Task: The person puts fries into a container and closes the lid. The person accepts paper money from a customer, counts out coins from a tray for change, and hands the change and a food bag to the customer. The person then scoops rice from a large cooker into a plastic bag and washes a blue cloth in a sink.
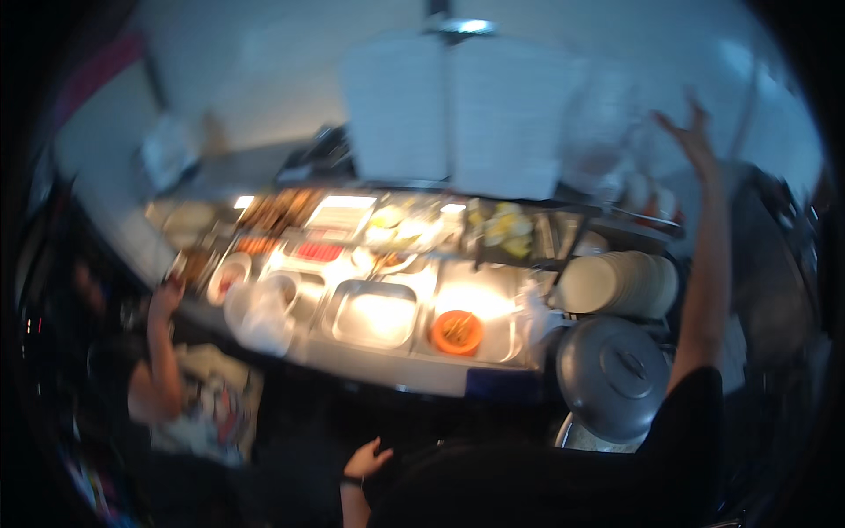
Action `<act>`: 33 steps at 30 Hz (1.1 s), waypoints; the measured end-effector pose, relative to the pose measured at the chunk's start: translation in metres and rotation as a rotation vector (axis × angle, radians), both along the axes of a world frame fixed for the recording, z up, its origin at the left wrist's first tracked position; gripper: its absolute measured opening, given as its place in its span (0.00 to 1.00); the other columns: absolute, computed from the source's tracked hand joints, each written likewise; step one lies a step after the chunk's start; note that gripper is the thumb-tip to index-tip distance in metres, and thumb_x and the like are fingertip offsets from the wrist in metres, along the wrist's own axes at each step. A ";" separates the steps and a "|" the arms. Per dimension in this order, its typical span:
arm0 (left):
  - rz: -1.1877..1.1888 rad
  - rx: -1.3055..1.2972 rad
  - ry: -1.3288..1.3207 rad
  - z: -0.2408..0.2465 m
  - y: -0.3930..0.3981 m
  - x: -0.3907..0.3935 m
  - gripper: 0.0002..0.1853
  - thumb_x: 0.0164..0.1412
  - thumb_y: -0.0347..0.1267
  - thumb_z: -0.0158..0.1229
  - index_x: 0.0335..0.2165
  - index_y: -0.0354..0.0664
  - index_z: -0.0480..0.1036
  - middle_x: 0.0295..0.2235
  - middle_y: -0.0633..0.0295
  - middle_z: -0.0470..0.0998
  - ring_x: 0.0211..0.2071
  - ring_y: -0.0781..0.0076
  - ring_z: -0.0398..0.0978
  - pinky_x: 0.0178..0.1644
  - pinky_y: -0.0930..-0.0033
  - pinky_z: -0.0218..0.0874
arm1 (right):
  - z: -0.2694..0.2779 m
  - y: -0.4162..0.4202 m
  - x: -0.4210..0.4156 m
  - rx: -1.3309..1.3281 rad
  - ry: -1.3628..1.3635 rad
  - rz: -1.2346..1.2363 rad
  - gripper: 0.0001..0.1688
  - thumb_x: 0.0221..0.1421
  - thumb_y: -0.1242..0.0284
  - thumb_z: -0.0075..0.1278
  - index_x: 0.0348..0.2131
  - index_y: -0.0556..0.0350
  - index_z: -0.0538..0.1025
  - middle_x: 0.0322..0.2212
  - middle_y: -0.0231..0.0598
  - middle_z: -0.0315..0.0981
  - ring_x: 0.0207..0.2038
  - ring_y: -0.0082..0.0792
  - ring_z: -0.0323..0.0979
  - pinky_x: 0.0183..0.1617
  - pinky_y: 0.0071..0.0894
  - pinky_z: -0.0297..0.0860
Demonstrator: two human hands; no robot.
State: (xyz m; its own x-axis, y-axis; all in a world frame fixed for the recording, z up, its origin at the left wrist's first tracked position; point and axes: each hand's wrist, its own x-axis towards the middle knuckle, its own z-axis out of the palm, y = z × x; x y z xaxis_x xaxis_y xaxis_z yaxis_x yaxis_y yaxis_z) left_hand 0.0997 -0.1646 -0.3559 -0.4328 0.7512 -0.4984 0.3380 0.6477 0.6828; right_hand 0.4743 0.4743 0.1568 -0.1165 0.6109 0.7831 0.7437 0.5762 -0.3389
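My right hand point(690, 135) is raised high at the far right, its arm stretched out and its fingers spread with nothing in them. It is nearest to the pale wall and a blurred rack of small containers point(650, 204). Low in the middle, my left hand point(368, 459) hangs in front of my dark clothing, empty, fingers apart, a dark band on the wrist. Before me stands a lit serving counter with an empty metal tray point(373, 317). To its right, an orange bowl point(457, 333) with yellowish strips of food sits on a shiny metal surface.
A stack of pale plates point(617, 282) lies on its side at the right, above a large grey lid point(614, 379). Food pans point(317, 251) line the counter's back below white sheets point(508, 119). At the left, another person's arm point(162, 356) reaches towards the counter near a plastic bag point(264, 317).
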 end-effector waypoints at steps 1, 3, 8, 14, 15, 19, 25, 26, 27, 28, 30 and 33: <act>-0.016 -0.079 0.030 0.005 -0.003 -0.002 0.42 0.54 0.51 0.61 0.56 0.29 0.61 0.53 0.42 0.68 0.56 0.54 0.67 0.59 0.64 0.59 | -0.011 -0.007 -0.010 -0.116 -0.075 0.048 0.69 0.40 0.38 0.59 0.65 0.58 0.44 0.64 0.59 0.39 0.66 0.58 0.39 0.68 0.51 0.46; -0.061 -0.153 0.018 0.017 0.015 0.006 0.43 0.54 0.52 0.61 0.57 0.31 0.60 0.54 0.43 0.68 0.56 0.55 0.67 0.58 0.64 0.59 | -0.008 -0.046 -0.021 -0.517 -0.021 0.236 0.72 0.37 0.42 0.64 0.66 0.53 0.42 0.62 0.59 0.46 0.55 0.55 0.61 0.52 0.45 0.69; -0.196 -0.142 0.059 0.035 0.047 0.003 0.44 0.54 0.54 0.59 0.57 0.32 0.61 0.53 0.43 0.69 0.55 0.55 0.68 0.58 0.64 0.59 | -0.002 -0.054 -0.019 -0.334 -0.007 0.296 0.62 0.40 0.55 0.67 0.65 0.53 0.51 0.48 0.58 0.67 0.32 0.35 0.75 0.28 0.28 0.73; -0.743 0.059 0.049 0.180 0.165 0.014 0.30 0.62 0.46 0.55 0.53 0.35 0.67 0.49 0.48 0.74 0.53 0.59 0.70 0.56 0.65 0.59 | 0.085 -0.039 -0.033 -0.170 -0.346 0.167 0.31 0.44 0.60 0.63 0.44 0.62 0.75 0.29 0.43 0.76 0.23 0.29 0.72 0.25 0.29 0.67; -0.907 0.067 0.045 0.211 0.190 0.004 0.27 0.62 0.46 0.54 0.52 0.37 0.68 0.48 0.50 0.74 0.52 0.60 0.70 0.56 0.63 0.60 | 0.115 -0.062 -0.055 -0.222 -0.324 0.150 0.28 0.46 0.62 0.62 0.43 0.61 0.75 0.32 0.43 0.75 0.26 0.29 0.73 0.29 0.31 0.69; -1.165 0.370 0.516 0.349 0.320 0.078 0.27 0.63 0.47 0.49 0.51 0.37 0.68 0.41 0.49 0.76 0.43 0.50 0.74 0.47 0.57 0.66 | 0.216 -0.044 -0.078 -0.463 0.133 0.345 0.27 0.53 0.71 0.56 0.53 0.50 0.70 0.34 0.55 0.76 0.36 0.40 0.76 0.35 0.36 0.73; -1.152 1.116 1.152 0.409 0.468 0.184 0.24 0.59 0.36 0.52 0.53 0.38 0.66 0.60 0.49 0.58 0.65 0.51 0.45 0.67 0.53 0.42 | 0.207 -0.161 -0.080 0.982 0.294 0.505 0.14 0.59 0.78 0.44 0.43 0.58 0.76 0.34 0.46 0.75 0.37 0.34 0.74 0.38 0.35 0.71; -1.167 1.137 1.242 0.410 0.483 0.200 0.23 0.59 0.35 0.52 0.52 0.38 0.66 0.60 0.49 0.58 0.65 0.50 0.45 0.68 0.51 0.39 | 0.192 -0.161 -0.075 1.295 0.071 0.447 0.14 0.59 0.77 0.44 0.44 0.58 0.76 0.34 0.45 0.75 0.36 0.33 0.73 0.39 0.34 0.71; -1.174 1.169 1.329 0.412 0.497 0.216 0.23 0.59 0.35 0.51 0.52 0.38 0.67 0.59 0.48 0.59 0.65 0.50 0.45 0.68 0.49 0.36 | 0.176 -0.147 -0.067 1.314 -0.119 0.387 0.15 0.57 0.74 0.47 0.44 0.59 0.76 0.36 0.47 0.74 0.37 0.34 0.73 0.41 0.35 0.70; -1.180 1.101 1.392 0.408 0.506 0.210 0.22 0.59 0.34 0.50 0.51 0.38 0.68 0.59 0.48 0.59 0.65 0.50 0.45 0.68 0.49 0.35 | 0.152 -0.127 -0.073 1.320 -0.263 0.370 0.19 0.55 0.70 0.51 0.45 0.59 0.75 0.39 0.49 0.73 0.39 0.35 0.73 0.43 0.36 0.69; -1.199 1.012 1.489 0.402 0.521 0.213 0.21 0.59 0.33 0.48 0.49 0.36 0.70 0.58 0.47 0.61 0.65 0.51 0.45 0.69 0.48 0.32 | 0.094 -0.076 -0.062 0.825 -0.332 0.305 0.30 0.48 0.62 0.59 0.48 0.60 0.73 0.46 0.55 0.67 0.49 0.44 0.67 0.52 0.41 0.65; -1.120 0.911 1.670 0.400 0.543 0.216 0.20 0.59 0.34 0.46 0.46 0.34 0.72 0.57 0.47 0.62 0.65 0.51 0.45 0.69 0.50 0.30 | 0.030 -0.067 -0.063 0.469 -0.243 0.192 0.40 0.42 0.57 0.62 0.51 0.61 0.70 0.51 0.54 0.57 0.53 0.52 0.60 0.57 0.42 0.62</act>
State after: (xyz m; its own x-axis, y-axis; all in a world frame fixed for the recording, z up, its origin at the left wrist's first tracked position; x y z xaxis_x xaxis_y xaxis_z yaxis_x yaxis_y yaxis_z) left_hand 0.3159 0.3787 0.0436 0.6835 0.6703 0.2890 0.6647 -0.4079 -0.6260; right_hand 0.4110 0.4075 0.1866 -0.4023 0.1535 0.9026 0.6356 0.7564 0.1547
